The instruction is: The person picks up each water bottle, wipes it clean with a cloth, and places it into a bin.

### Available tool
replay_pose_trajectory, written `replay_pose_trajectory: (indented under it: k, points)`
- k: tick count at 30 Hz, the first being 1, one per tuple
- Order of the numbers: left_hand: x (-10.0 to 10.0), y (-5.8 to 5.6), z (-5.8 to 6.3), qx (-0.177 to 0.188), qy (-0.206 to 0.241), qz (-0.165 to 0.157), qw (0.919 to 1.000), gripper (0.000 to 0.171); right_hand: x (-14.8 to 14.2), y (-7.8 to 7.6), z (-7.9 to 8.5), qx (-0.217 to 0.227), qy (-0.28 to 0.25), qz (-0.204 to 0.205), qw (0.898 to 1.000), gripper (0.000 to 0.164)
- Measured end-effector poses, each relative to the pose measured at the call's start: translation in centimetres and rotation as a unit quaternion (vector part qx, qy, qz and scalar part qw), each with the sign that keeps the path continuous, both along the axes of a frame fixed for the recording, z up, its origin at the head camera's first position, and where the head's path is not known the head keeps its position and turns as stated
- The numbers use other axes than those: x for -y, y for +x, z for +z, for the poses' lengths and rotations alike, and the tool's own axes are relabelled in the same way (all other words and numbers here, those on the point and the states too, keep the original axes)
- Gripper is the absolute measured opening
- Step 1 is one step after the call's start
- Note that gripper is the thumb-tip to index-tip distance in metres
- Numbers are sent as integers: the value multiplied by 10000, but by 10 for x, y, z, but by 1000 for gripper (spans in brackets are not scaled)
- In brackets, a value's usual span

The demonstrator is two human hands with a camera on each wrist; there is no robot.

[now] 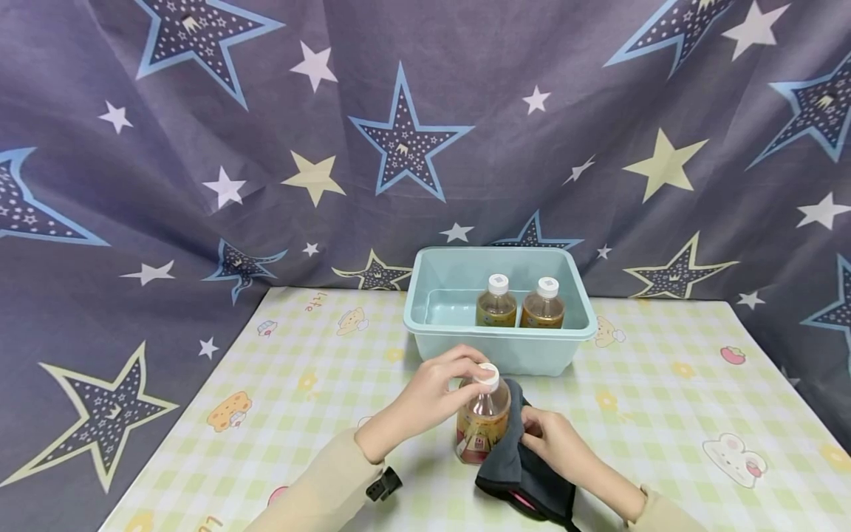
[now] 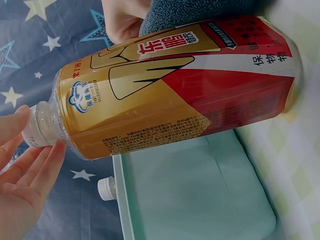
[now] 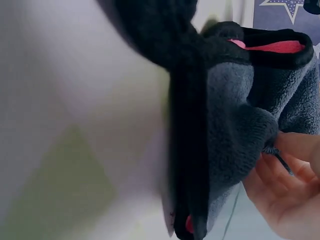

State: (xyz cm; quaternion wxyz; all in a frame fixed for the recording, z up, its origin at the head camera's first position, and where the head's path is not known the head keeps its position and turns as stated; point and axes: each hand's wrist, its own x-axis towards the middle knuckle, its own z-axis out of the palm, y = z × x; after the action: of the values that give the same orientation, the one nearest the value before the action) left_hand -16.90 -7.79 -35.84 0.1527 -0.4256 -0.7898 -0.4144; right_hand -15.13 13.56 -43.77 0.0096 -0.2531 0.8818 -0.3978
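Observation:
A drink bottle [image 1: 480,430] with a white cap and a gold-and-red label stands upright on the table. My left hand [image 1: 435,389] pinches its cap [image 2: 36,124] between thumb and fingers. Against the bottle's right side rests a dark grey fleecy cloth [image 1: 525,467] with black edging and a bit of pink lining. My right hand [image 1: 560,443] grips a bunched fold of this cloth, thumb and fingers closing on it in the right wrist view. A short dark cord [image 3: 284,162] hangs by those fingers.
Behind the bottle sits a light teal plastic bin [image 1: 495,353]. Inside its right half two more white-capped bottles, one left [image 1: 497,307] and one right [image 1: 543,307], stand upright. A checked tablecloth [image 1: 319,399] covers the table, and a star-patterned curtain [image 1: 412,222] hangs along the back.

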Motion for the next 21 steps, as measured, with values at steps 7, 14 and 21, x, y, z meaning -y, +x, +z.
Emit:
replay_pose_trajectory:
  k: [7,14,21]
  points:
    - [0,2,3,27,-3,12,10000,14,0,2,0,1,-9,-36,10000,20]
    - [0,1,1,48,-5,18,10000,15,-3,4,3,17,-102,-13,9999,20]
    - [-1,1,0,4,62,-30,10000,13,-4,9,18,43,-228,-180,9996,16]
